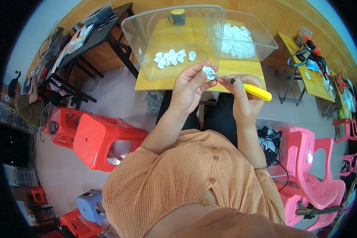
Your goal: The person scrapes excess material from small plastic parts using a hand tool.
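Left fingers pinch a white piece; right fingers close round a yellow screwdriver. A clear tub stands at ten o'clock, the table's edge at three.

One head-worn fisheye looks down, close over the shirt; its rim seems murky.

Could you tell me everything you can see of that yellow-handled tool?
The yellow-handled tool has a smooth, rounded, plastic-looking handle, a black collar and a thin metallic shaft, much like a screwdriver. It slants up leftward near the table's front edge, in the right hand's grip. Its tip is at the small white piece pinched by the left hand; how deep it goes, I can't tell.
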Demonstrator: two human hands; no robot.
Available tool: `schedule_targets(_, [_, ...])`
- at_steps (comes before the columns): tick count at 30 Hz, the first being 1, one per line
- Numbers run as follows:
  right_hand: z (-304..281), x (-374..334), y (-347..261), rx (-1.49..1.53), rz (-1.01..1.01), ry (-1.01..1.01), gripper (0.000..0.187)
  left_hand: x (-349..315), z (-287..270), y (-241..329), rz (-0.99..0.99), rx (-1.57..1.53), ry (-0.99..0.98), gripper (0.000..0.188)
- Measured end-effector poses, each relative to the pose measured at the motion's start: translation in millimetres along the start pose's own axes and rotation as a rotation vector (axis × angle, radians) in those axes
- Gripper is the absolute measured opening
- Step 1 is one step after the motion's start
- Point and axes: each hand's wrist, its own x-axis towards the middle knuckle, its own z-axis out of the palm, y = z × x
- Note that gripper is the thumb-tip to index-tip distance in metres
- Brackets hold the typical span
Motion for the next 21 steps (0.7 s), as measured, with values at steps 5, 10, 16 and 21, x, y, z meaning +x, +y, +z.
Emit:
schedule_targets(5, [-9,7,-13,-0.046,-0.074,0.053,0.010,0,0,-5,-0.048,0.005,-0.018,0.031])
schedule_targets(10, [-42,25,-46,-0.113,-0.296,0.225,0.009,6,2,-26,-0.197,0.053,-0.046,0.029])
schedule_targets(16, [-84,29,-86,0.007,-0.479,0.320,0.013,50,20,-87,-0.526,0.311,-0.142,0.031])
schedule_targets(21, [-92,27,-96,-0.011,-0.527,0.330,0.012,163,36,-101,0.035,0.291,-0.021,0.055])
